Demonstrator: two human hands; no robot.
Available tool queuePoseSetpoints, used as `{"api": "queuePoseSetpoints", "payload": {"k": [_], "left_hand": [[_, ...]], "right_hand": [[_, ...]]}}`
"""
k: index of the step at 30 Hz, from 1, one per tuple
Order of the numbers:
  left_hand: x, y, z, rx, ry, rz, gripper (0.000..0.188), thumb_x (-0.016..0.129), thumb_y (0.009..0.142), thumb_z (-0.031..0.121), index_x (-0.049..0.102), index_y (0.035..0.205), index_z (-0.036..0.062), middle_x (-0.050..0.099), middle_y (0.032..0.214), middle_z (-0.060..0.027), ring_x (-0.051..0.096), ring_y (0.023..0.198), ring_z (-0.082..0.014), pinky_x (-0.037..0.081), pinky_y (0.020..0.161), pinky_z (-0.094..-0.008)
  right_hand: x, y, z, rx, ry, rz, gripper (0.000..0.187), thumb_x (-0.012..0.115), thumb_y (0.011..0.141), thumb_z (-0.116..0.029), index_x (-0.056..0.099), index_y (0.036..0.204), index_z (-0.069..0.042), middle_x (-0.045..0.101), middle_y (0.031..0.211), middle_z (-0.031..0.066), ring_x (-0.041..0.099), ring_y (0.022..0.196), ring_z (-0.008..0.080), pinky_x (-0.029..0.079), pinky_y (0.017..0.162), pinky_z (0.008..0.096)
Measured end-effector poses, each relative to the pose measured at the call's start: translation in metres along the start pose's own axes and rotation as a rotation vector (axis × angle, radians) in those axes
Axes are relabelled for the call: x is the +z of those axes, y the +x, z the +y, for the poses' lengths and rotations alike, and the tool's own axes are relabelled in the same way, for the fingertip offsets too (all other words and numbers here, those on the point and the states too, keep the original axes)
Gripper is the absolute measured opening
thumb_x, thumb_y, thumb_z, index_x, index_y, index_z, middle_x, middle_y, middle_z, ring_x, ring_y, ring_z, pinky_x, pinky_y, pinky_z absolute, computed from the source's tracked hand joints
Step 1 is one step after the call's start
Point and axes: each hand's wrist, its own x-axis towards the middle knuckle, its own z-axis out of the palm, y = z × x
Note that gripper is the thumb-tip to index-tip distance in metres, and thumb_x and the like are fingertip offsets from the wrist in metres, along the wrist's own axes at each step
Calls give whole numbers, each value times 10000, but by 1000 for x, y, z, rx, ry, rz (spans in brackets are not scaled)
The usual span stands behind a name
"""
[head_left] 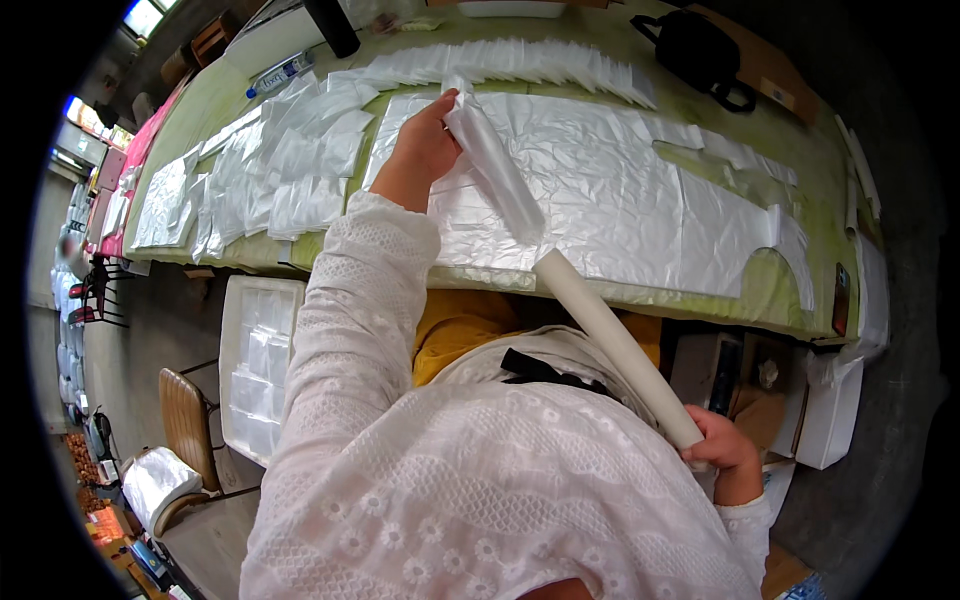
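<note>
My left hand (425,140) is closed around the upper end of a narrow, rolled or folded length of clear plastic film (497,172), held slanting above the table. Low on the right, my right hand (724,448) grips the lower end of a long off-white tube (620,345), which leans up across my front. The tube's far end comes close to the film's lower end; I cannot tell whether they touch. Beneath the film, a wide stack of flat plastic bags (610,205) with cut-out handle shapes lies on the green-covered table (770,285).
Heaps of folded clear bags (285,165) spread over the table's left, and a fanned row (540,62) runs along the back. A bottle (280,74) and a black bag (690,52) stand farther off. Below sit a white bin (232,400) of folded plastic and a chair (188,420).
</note>
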Motion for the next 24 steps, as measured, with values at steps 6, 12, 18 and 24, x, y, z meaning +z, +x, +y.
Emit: {"api": "queuePoseSetpoints", "payload": {"k": [6,12,18,24], "left_hand": [[-6,-45,-45,847,1706,67,418,744,867,195,693,1282,197,591,1354,-146,508,1295,-322,426,1102,-421],[-32,-125,-37,631,1881,-631,422,682,941,323,644,1321,143,516,1479,-137,419,1408,-384,288,1207,-520],[-49,-181,-40,686,2016,-773,840,642,911,611,424,1539,99,327,1632,-212,250,1533,-425,195,1255,-542],[-54,-201,-42,652,1927,-828,877,822,746,174,429,1520,57,351,1630,-182,287,1532,-384,243,1253,-520]], "right_hand": [[11,25,-25,-132,18,156,744,792,757,-117,498,1431,0,675,1068,65,623,981,136,492,898,287],[35,76,-97,-363,-629,488,564,761,871,-167,558,1376,-22,685,1164,105,640,1029,186,510,914,336],[40,151,-161,-591,-1225,487,523,708,905,-331,580,1333,-59,646,1145,163,634,1053,346,513,928,432],[8,218,-193,-664,-1415,662,548,698,902,-358,567,1350,-72,641,1173,169,631,1085,367,515,940,458]]}}
